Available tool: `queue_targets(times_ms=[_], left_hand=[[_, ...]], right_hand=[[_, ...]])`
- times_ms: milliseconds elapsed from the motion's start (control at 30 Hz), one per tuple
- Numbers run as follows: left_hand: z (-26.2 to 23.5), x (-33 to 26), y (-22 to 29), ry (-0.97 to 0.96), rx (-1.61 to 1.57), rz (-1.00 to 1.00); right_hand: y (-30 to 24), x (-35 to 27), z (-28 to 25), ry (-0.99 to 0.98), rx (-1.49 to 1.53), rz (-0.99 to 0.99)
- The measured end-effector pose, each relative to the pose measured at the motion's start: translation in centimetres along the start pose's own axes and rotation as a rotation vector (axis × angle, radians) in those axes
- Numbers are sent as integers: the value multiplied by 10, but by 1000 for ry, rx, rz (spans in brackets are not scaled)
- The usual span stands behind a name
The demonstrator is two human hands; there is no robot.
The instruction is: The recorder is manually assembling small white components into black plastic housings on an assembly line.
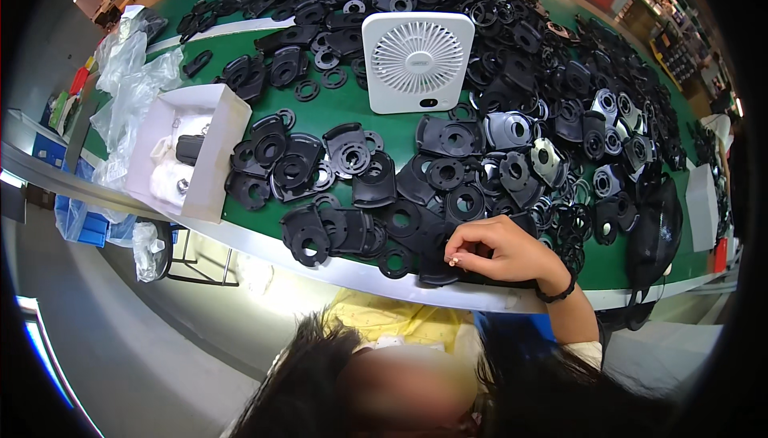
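Observation:
My right hand [506,251] rests at the near edge of the table, with a dark band round its wrist. Thumb and forefinger are pinched together, and a tiny pale spot shows at their tips, too small to name. Just beneath and beside the fingers lie black plastic parts with round holes [406,224], together with loose black rings [394,262]. Farther left, more black curved covers [298,164] lie in overlapping groups. My left hand is out of sight.
A white square fan [420,62] stands upright mid-table. An open white box [232,150] holding a dark item sits at the left edge beside crumpled clear plastic bags [132,94]. Heaps of black parts cover the far and right side. A black bag [652,234] lies at right.

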State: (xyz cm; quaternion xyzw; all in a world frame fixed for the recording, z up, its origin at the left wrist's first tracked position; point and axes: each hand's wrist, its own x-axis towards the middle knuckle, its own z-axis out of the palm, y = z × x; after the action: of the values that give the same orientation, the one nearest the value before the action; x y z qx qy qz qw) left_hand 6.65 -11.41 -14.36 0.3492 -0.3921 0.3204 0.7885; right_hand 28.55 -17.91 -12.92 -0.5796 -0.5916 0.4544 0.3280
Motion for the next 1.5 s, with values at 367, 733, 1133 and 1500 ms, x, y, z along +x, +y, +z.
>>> queue_targets(times_ms=[367,733,1133,1500], left_hand=[[12,18,-4,18,36,69],[-7,39,-25,-200,-167,57],[30,15,-18,220,-401,-268],[41,6,-2,448,-18,-432]], right_hand=[[-5,2,3,-1,-6,-27],[-2,2,2,-1,-9,11],[-6,-1,1,-4,-2,6],[-1,1,3,2,3,10]])
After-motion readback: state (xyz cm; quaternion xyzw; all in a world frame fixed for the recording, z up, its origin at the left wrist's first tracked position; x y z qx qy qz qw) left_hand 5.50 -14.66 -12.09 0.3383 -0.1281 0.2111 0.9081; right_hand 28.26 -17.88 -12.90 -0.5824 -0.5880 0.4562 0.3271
